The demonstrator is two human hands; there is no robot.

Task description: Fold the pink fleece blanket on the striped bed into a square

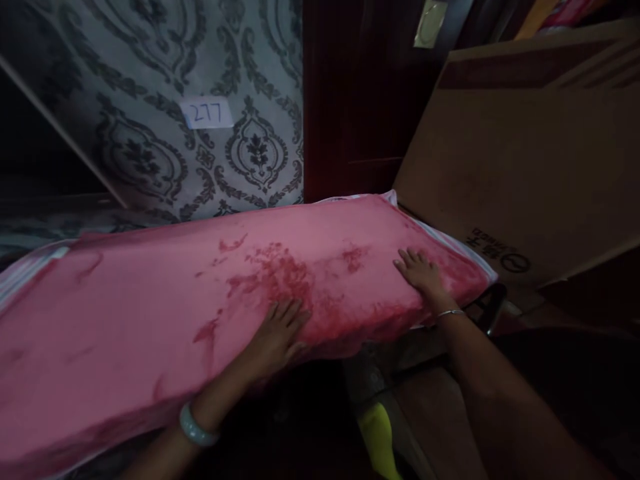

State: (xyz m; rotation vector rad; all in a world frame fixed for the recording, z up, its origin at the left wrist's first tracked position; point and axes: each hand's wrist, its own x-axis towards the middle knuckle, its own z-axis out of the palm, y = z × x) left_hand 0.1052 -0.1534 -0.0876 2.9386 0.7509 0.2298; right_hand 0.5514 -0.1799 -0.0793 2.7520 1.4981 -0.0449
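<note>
A long pink plush cover lies spread over a low, narrow surface, its pile marked with darker red brushed patches. My left hand rests flat on it near the front edge, fingers spread, just below the largest dark patch. Toward the right end, my right hand lies palm down on the same cover with its fingers apart. Neither hand holds anything. A pale bangle is on my left wrist, and a thin bracelet circles the right one. What lies beneath the cover is hidden.
Behind stands a patterned wall with a paper label reading 277, beside a dark red door. A large cardboard box stands at the right. Something yellow-green is low down in front.
</note>
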